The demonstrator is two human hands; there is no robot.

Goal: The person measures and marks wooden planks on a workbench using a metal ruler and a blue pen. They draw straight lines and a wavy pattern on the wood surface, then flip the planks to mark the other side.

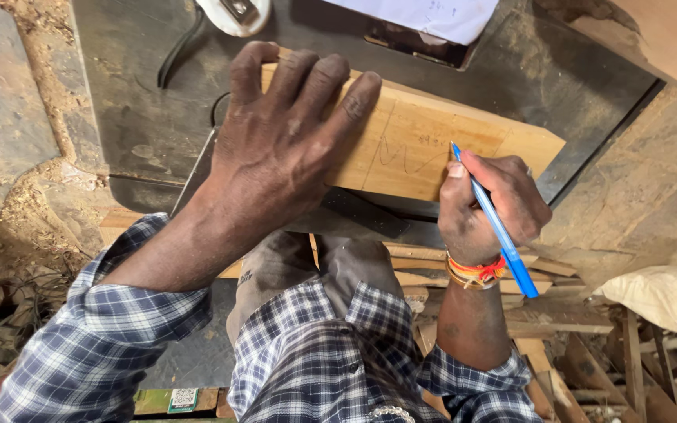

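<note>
A pale wooden block (440, 141) lies on a dark metal machine table (143, 102). Pen lines and scribbles mark its top face. My left hand (284, 141) lies flat on the block's left end, fingers spread across it. My right hand (489, 205) grips a blue pen (495, 223), and the pen's tip touches the block's face near its near edge. A red and orange thread band circles my right wrist.
Sheets of white paper (425, 16) lie at the far edge of the table, beside a white round object (233, 14). Sawdust (33, 180) covers the left side. Wood offcuts (566, 329) and a pale sack (664, 298) lie on the floor at right.
</note>
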